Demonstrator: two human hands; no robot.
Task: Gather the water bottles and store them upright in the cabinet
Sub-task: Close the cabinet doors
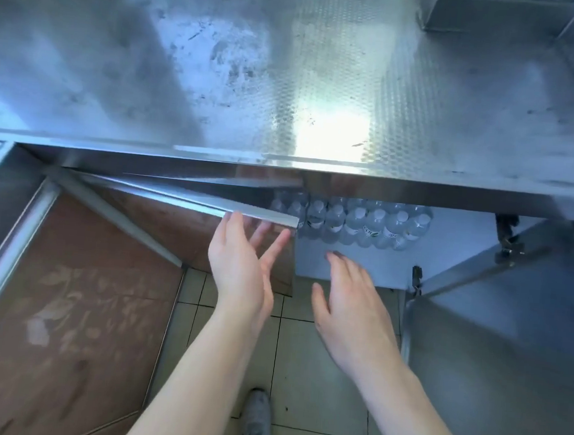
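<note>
Bottles stood stored as I reached toward the cabinet from the tiled floor, my shoe below. My right hand hovered flat and empty, fingers spread, near the white shelf. My left hand was open too, fingers just under the edge of the left door; whether they touched it I could not tell. The right door hung wide open. To close up well, I judged, each door should be swung by its edge, slowly, clear of the front row. Farther in, the water bottles stood upright in close rows on the shelf under the steel counter, long axes vertical, caps up.
</note>
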